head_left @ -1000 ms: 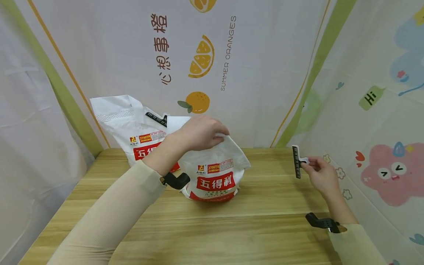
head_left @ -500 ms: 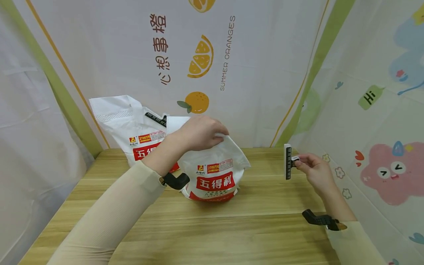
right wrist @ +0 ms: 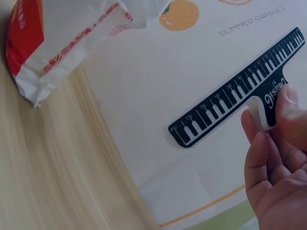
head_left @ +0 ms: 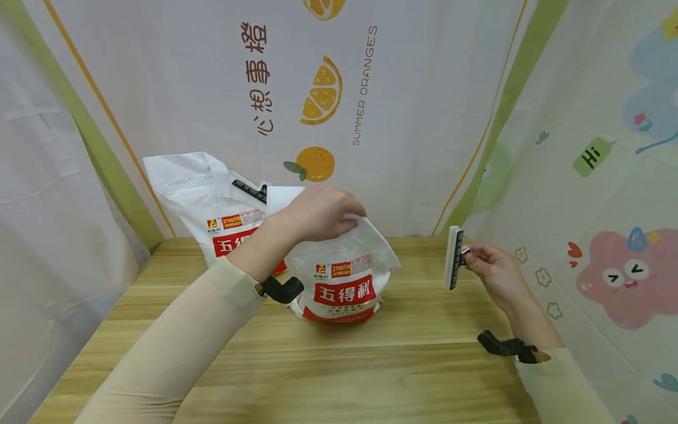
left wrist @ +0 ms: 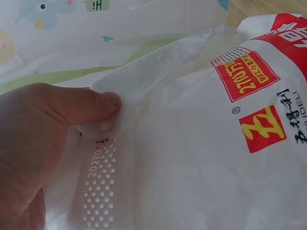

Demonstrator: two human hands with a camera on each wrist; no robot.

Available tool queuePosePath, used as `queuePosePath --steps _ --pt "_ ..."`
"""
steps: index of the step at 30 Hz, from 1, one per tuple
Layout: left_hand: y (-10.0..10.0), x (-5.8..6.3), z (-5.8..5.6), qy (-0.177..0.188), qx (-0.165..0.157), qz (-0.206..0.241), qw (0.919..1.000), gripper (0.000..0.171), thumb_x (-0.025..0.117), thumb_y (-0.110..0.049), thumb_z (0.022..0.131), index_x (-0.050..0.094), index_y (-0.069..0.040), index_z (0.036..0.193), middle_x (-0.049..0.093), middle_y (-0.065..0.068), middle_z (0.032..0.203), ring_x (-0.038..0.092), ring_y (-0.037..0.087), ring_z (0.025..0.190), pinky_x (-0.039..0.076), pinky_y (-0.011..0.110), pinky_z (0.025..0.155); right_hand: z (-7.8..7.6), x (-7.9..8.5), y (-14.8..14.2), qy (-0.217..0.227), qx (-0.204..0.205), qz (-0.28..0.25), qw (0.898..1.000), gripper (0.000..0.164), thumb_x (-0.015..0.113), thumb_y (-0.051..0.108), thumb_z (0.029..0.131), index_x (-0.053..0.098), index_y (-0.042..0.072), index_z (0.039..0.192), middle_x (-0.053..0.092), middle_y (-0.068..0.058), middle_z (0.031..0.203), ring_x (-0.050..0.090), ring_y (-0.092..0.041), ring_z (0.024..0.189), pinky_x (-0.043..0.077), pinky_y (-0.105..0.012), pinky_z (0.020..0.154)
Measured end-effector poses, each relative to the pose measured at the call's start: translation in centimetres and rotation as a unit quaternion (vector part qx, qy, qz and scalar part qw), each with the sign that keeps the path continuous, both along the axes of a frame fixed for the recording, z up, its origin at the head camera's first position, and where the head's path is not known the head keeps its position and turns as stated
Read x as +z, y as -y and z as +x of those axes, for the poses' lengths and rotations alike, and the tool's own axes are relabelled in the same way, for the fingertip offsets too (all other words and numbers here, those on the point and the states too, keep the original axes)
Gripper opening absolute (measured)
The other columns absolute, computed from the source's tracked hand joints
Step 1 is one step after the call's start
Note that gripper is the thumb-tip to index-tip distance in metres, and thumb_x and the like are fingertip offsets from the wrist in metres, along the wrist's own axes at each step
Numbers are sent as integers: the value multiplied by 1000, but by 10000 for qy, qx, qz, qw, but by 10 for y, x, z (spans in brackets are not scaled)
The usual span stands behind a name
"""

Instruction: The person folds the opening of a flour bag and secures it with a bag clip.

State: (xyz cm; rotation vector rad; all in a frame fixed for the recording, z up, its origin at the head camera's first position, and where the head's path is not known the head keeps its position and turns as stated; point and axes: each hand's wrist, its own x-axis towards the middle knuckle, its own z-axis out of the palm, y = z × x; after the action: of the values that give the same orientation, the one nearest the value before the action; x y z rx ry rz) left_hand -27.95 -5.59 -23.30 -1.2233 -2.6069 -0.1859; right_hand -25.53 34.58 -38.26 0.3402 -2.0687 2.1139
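My left hand (head_left: pixel 324 213) pinches the folded-over top of a white flour bag (head_left: pixel 344 265) with red print, which stands on the table. In the left wrist view the thumb of the left hand (left wrist: pixel 43 129) presses on the fold of the flour bag (left wrist: pixel 182 163), beside a band of small holes. Off to the right, my right hand (head_left: pixel 497 272) holds up a wide clip (head_left: pixel 454 259) by its handle. The right wrist view shows the clip (right wrist: pixel 235 91) with a black piano-key pattern, thumb and fingers of the right hand (right wrist: pixel 278 167) squeezing its grips.
A second flour bag (head_left: pixel 196 200) leans behind on the left, with a similar clip (head_left: pixel 249 190) at its top. Both stand on a wooden table (head_left: pixel 339 377). Printed curtains (head_left: pixel 424 118) hang close at the back and sides.
My right hand has moved left with the clip, toward the flour bag, and the clip has turned so its white edge shows. My left hand keeps its hold on the bag.
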Motion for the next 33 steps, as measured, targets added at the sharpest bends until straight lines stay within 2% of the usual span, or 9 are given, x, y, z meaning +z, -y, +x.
queuePosePath --steps 4,8,15,33 --pt "0 0 1 15 12 5 10000 24 76 -19 103 83 -17 126 83 1 124 78 23 117 63 43 102 -2 2 4 8 315 -318 9990 32 58 -6 109 80 17 102 77 8 94 72 -3 89 60 -18 84" --pt "0 1 1 9 -3 20 10000 24 76 -19 103 84 -16 126 83 1 124 78 23 117 63 43 102 -3 6 10 63 435 -305 9986 30 59 -3 110 79 18 106 77 9 97 71 -3 92 60 -18 86" --pt "0 0 0 -19 -60 44 10000 23 76 -19 103 84 -15 125 83 1 123 79 23 116 63 42 101 -7 20 25 84 189 -115 9997 26 62 3 109 78 21 102 78 11 96 72 -1 91 59 -17 87" --pt "1 -1 -1 -33 -96 74 9999 24 76 -20 103 84 -15 125 83 2 123 79 23 115 63 42 101 -23 48 77 -620 192 -740 9951 21 69 3 104 79 22 101 79 10 100 72 -2 91 60 -17 86"
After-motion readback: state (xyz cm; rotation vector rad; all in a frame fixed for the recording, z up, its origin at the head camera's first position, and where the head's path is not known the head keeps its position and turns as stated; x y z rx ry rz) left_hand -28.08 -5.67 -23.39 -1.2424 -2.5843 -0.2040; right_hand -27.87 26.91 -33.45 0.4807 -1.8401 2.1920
